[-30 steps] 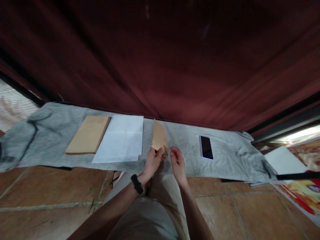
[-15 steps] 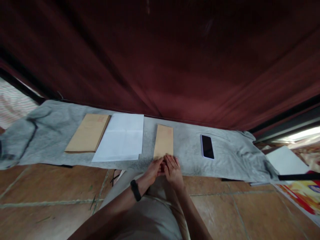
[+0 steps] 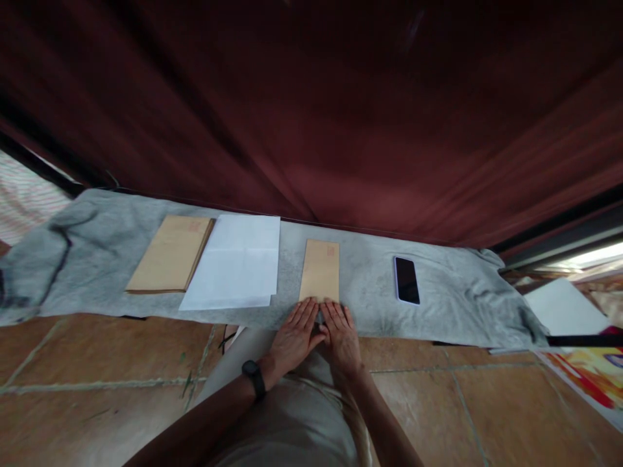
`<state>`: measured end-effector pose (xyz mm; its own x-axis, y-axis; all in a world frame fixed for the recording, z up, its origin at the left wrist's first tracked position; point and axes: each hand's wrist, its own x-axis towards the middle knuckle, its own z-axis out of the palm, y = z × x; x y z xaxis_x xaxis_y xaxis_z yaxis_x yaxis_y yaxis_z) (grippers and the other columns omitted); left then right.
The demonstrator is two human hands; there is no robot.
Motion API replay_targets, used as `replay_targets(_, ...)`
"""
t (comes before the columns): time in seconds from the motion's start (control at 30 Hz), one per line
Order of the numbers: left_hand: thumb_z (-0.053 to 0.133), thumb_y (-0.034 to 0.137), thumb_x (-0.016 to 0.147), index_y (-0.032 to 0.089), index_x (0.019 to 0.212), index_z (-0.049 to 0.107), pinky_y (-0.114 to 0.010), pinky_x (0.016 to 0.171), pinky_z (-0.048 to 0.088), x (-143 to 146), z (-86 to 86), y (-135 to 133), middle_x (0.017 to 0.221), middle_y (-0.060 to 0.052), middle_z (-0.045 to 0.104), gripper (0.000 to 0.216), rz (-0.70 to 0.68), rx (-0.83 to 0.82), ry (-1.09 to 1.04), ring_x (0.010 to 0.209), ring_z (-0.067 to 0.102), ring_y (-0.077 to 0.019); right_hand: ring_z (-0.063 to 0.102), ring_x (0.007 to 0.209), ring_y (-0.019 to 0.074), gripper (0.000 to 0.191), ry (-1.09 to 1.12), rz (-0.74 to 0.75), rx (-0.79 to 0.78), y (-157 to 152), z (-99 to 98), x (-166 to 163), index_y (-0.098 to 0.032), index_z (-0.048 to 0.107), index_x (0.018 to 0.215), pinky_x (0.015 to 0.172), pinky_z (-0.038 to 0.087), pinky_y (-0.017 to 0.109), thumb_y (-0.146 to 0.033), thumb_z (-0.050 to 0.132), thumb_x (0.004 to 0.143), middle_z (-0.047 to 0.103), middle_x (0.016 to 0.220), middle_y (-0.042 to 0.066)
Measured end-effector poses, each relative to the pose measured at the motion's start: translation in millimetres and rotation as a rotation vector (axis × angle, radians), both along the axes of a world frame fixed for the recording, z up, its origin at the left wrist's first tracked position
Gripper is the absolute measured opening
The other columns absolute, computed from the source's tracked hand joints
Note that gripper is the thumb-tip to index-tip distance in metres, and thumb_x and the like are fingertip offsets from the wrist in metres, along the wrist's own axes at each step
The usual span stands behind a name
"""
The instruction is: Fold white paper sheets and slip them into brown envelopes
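A brown paper envelope [image 3: 320,269] lies lengthwise on the grey cloth in front of me, with small reddish print near its far right corner. My left hand [image 3: 295,332] rests flat on its near end, fingers stretched out. Beside it, my right hand [image 3: 341,334] lies flat on the same end, also with straight fingers. The thumbs come close together between them. Both palms cover the envelope's near edge, so that part is hidden. A dark watch [image 3: 254,377] is on my left wrist.
Left of the envelope are white paper sheets [image 3: 238,259] with fold creases, then a stack of brown envelopes [image 3: 170,253]. To the right lies a phone [image 3: 407,280]. The grey cloth [image 3: 360,285] covers a narrow surface against a dark red curtain [image 3: 311,130]. Tiled floor [image 3: 413,389] shows below.
My hands were bunched together at the envelope's near end. Now they have parted a little, and the fingers lie flat and extended on it.
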<state>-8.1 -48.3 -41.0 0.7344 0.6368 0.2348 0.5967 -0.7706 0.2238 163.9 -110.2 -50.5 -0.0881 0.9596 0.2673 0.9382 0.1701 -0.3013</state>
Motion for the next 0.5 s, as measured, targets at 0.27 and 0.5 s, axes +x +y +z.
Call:
replay_targets(0.27, 0.039, 0.049, 0.102, 0.007, 0.155, 0.033, -0.046, 0.123, 0.029, 4.1, -3.6, 18.7, 0.16, -0.019, 0.037, 0.067, 0.131, 0.009, -0.041, 0.151, 0.03, -0.027, 0.037, 0.148, 0.0264, 0.055, 0.02, -0.057, 0.025, 0.8, -4.2, -16.2, -0.017, 0.034, 0.156, 0.121, 0.032, 0.054, -0.021, 0.04, 0.102, 0.043, 0.157, 0.013)
replay_targets(0.5, 0.037, 0.05, 0.102, 0.003, 0.152, 0.036, -0.049, 0.123, 0.025, 50.2, -3.6, 69.0, 0.159, -0.022, 0.037, 0.068, 0.113, -0.017, -0.034, 0.152, 0.027, -0.0293, 0.04, 0.145, 0.0277, 0.044, 0.018, -0.07, 0.019, 1.7, -8.8, -25.4, -0.017, 0.053, 0.144, 0.12, 0.033, 0.054, -0.026, 0.046, 0.101, 0.054, 0.149, 0.013)
